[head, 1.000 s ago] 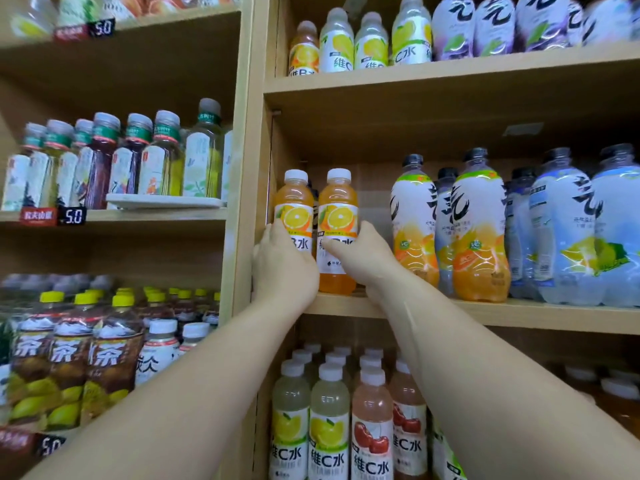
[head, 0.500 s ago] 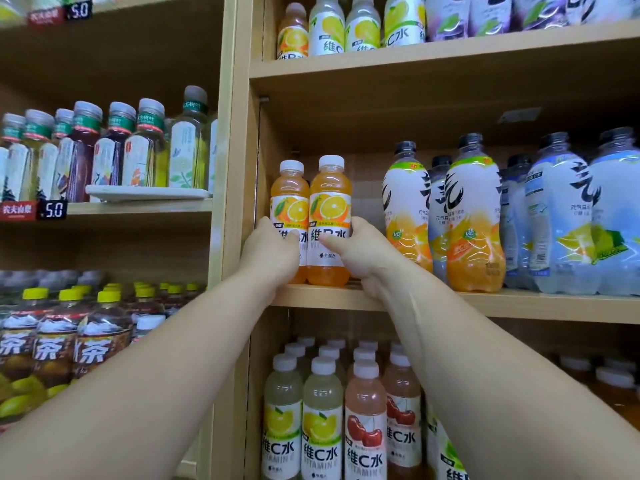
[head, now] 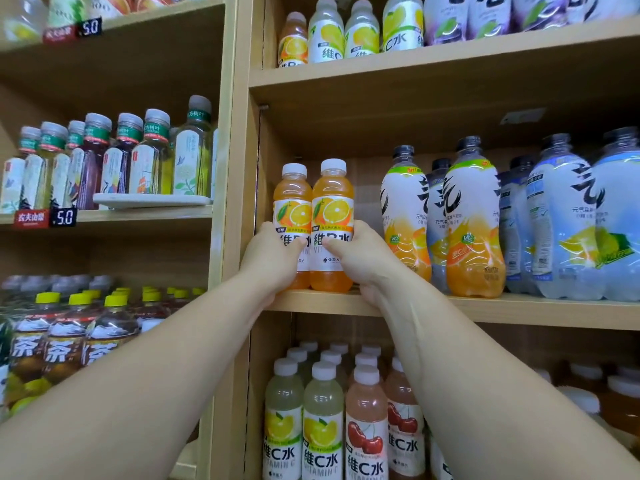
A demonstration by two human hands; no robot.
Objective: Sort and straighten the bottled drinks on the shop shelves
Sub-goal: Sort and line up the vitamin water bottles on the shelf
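Two orange vitamin drink bottles with white caps stand upright side by side at the left end of the middle shelf (head: 519, 308). My left hand (head: 272, 261) grips the lower part of the left orange bottle (head: 292, 206). My right hand (head: 360, 256) grips the lower part of the right orange bottle (head: 332, 209), thumb across its white label. Both labels face forward.
Large white-and-orange bottles (head: 472, 230) and pale blue ones (head: 568, 223) fill the shelf to the right. A wooden upright (head: 239, 168) stands just left of my left hand. Lemon and cherry drinks (head: 346, 417) sit below, tea bottles (head: 104, 161) on the left unit.
Both hands have closed in on the two orange bottles, and the right bottle's label has turned more to the front. The view has shifted slightly.
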